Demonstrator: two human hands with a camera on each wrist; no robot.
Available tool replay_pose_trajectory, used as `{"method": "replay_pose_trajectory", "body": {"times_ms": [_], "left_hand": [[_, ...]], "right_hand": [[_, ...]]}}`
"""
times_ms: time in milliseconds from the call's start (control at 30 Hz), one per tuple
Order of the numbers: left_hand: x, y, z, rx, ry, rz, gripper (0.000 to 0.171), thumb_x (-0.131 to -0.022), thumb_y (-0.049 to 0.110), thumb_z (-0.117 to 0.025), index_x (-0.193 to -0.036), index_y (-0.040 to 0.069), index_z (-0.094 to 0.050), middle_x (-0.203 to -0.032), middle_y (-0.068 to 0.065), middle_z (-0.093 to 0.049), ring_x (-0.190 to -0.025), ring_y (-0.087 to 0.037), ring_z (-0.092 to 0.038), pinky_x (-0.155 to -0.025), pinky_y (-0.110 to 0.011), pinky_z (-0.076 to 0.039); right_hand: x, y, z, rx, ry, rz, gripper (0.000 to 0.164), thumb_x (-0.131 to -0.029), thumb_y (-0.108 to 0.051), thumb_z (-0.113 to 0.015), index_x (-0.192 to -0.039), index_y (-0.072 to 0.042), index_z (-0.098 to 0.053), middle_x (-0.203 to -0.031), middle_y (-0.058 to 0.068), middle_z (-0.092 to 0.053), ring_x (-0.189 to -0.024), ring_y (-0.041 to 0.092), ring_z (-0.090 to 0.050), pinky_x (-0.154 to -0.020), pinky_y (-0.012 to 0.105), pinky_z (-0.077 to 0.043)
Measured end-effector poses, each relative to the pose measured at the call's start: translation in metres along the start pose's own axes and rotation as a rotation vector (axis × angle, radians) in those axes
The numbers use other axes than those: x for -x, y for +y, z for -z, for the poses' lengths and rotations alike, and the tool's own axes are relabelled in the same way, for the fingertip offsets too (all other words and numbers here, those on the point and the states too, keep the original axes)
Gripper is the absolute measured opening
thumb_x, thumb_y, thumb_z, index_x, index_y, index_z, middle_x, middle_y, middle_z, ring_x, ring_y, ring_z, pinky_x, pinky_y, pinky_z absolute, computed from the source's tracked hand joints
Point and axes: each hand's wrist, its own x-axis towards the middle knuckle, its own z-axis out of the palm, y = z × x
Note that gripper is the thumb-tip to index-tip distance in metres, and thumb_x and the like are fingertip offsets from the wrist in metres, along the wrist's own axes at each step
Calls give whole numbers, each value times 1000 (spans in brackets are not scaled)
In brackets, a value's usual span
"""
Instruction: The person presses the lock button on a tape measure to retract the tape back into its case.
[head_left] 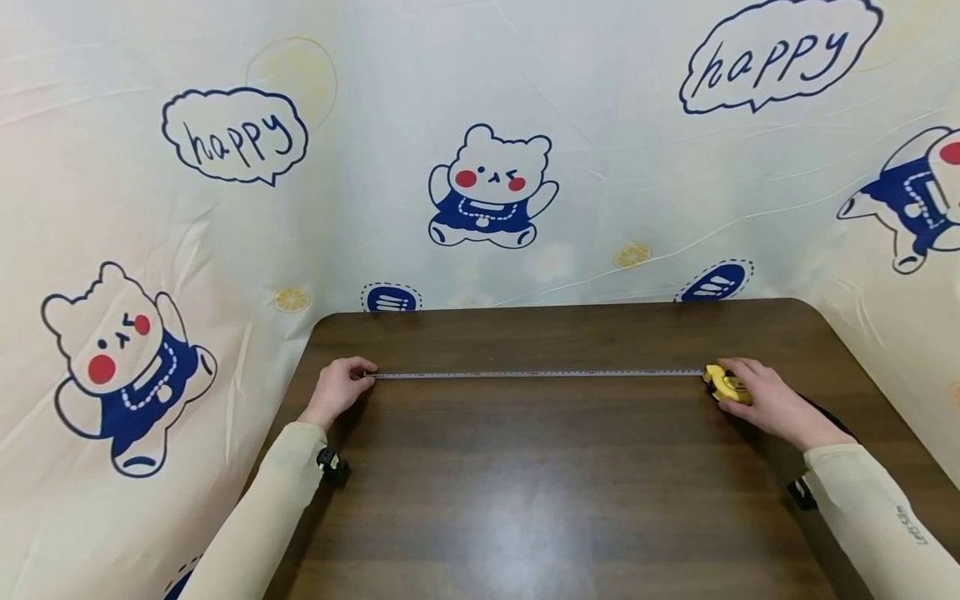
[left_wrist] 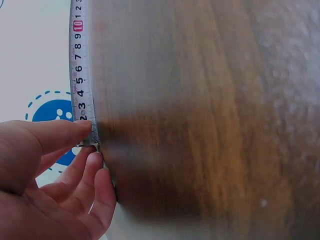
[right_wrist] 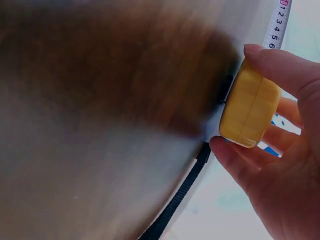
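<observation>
A tape measure with a yellow case (head_left: 724,384) is pulled out across the dark brown table. My left hand (head_left: 344,390) pinches the end of the blade (head_left: 540,374) between thumb and fingers. In the left wrist view the blade's markings (left_wrist: 78,65) rise from 2 past a red 10, and the metal end hook is partly hidden by the fingers. My right hand (head_left: 772,407) grips the case near the table's right side. From the right wrist view, the yellow case (right_wrist: 251,105) lies between thumb and fingers, with a black strap (right_wrist: 180,195) trailing from it.
The wooden table (head_left: 525,475) has rounded far corners and a glossy reflection near its front. Behind and around it hangs a pale cloth (head_left: 600,92) printed with cartoon bears and "happy" bubbles. Both wrists carry small black devices (head_left: 333,467) over light sleeves.
</observation>
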Motion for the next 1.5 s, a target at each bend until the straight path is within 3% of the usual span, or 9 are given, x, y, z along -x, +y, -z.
{"method": "replay_pose_trajectory", "body": {"times_ms": [133,333,533,700,1033,1500], "left_hand": [[-1,-1,2,7,6,15,18,-98,5,-70,-114,0,-75,-116,-23,-72,-98,-36,-65,-89,-53,-53],[3,-3,5,0,20,-19,14,-97,3,-70,-108,0,-77,-112,-22,-74,-97,-35,-67,-87,-52,-53],[5,-3,6,-7,33,-25,12,-96,3,-70,-104,1,-78,-109,-22,-74,-96,-35,-67,-84,-50,-53],[5,-5,5,2,33,-16,12,-97,3,-69,-105,1,-78,-112,-22,-74,-99,-36,-68,-88,-53,-53],[9,-6,6,15,23,-36,14,-98,4,-69,-108,3,-79,-115,-21,-74,-106,-38,-66,-95,-57,-51],[14,2,13,40,22,-43,14,-99,7,-70,-110,4,-78,-114,-19,-75,-103,-36,-67,-93,-55,-54]], "right_hand": [[-2,0,1,7,-3,15,69,-92,-17,-79,-146,9,-44,-138,40,-45,-120,59,-47,-99,75,-40],[-5,3,3,-5,-4,66,71,-90,-15,-82,-145,10,-44,-141,40,-45,-122,60,-46,-100,76,-38],[-2,3,3,-53,33,152,73,-87,-6,-83,-149,-3,-44,-141,34,-49,-123,56,-48,-98,76,-39],[2,5,2,-53,117,265,61,-82,2,-85,-136,-8,-57,-132,27,-55,-114,51,-53,-88,71,-44],[7,12,-1,-13,182,352,55,-77,3,-87,-125,-9,-62,-123,21,-59,-105,43,-57,-81,62,-46],[18,8,15,5,191,320,48,-77,5,-86,-119,-9,-68,-126,26,-56,-107,47,-55,-82,64,-46]]}}
